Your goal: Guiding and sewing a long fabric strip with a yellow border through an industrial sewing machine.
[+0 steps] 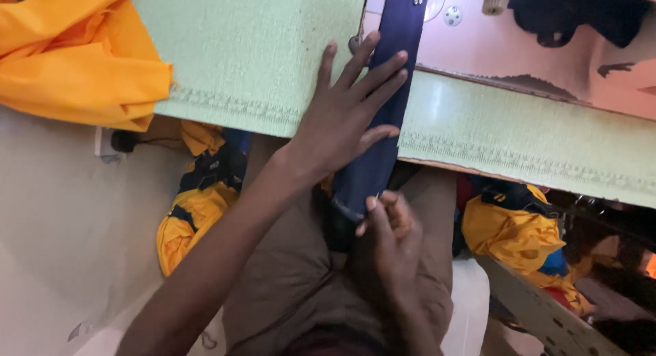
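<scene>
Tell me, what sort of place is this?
Probably a tailoring workshop: a navy fabric strip lies on a green-covered sewing table, orange cloth is piled beside it, and yellow-and-navy garments are heaped below.

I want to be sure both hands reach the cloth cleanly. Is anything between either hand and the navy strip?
Nothing visible: the left hand lies flat on the navy strip, and the right hand pinches its lower end.

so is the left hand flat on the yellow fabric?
No, the left hand lies spread on the navy blue fabric strip and the green mat; the yellow fabric sits apart, far left.
</scene>
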